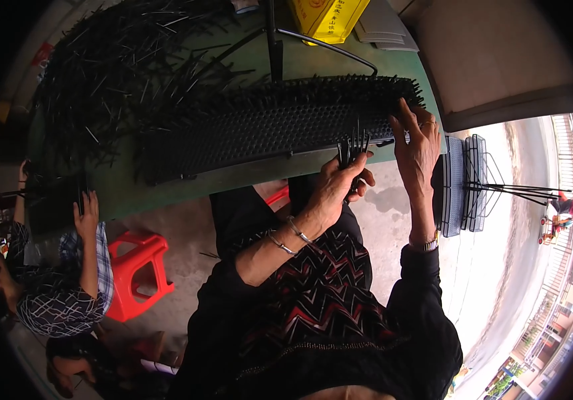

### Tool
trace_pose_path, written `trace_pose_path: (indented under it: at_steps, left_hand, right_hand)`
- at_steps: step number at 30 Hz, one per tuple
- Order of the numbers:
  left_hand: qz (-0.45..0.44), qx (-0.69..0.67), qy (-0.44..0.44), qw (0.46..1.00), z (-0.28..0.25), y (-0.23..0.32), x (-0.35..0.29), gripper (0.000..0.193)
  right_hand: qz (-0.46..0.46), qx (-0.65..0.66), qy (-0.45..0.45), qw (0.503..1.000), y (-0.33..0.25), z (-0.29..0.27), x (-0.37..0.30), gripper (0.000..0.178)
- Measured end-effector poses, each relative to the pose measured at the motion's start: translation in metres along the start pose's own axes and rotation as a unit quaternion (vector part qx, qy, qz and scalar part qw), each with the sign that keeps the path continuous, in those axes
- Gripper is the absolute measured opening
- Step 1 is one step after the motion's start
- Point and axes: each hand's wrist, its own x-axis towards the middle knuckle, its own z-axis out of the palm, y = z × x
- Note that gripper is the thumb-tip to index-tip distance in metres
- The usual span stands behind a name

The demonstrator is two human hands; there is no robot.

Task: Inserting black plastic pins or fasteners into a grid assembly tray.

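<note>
A long black perforated panel (253, 137) lies along the near edge of the green table. Dense black bristle-like strips (313, 92) stand along its far side. My left hand (335, 187) is closed around a small bundle of thin black strips (353, 148), their ends pointing up in front of the panel. At the panel's right end, my right hand (418, 143) touches the edge of the bristle row. Its thumb and forefinger are apart, with nothing visible between them; the other fingers are bent.
Loose black strips (120, 73) are heaped on the table's left side. A black metal stand (275, 57) and a yellow bag (326, 19) are at the back. Co-workers sit at left, one with a hand (86, 215) at the table, near a red stool (138, 273). Wire-frame racks (463, 187) stand at right.
</note>
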Motion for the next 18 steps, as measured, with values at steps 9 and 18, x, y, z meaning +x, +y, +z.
trace_pose_path:
  at_steps: [9, 18]
  left_hand:
    - [-0.032, 0.07, -0.003, 0.997, 0.008, 0.004, -0.007, 0.029]
    - [-0.023, 0.103, -0.023, 0.994, 0.006, 0.005, -0.008, 0.028]
  right_hand:
    - [0.186, 0.448, -0.304, 0.82, -0.008, -0.032, -0.009, 0.024]
    - [0.251, 0.493, -0.278, 0.786, -0.009, -0.034, -0.011, 0.027]
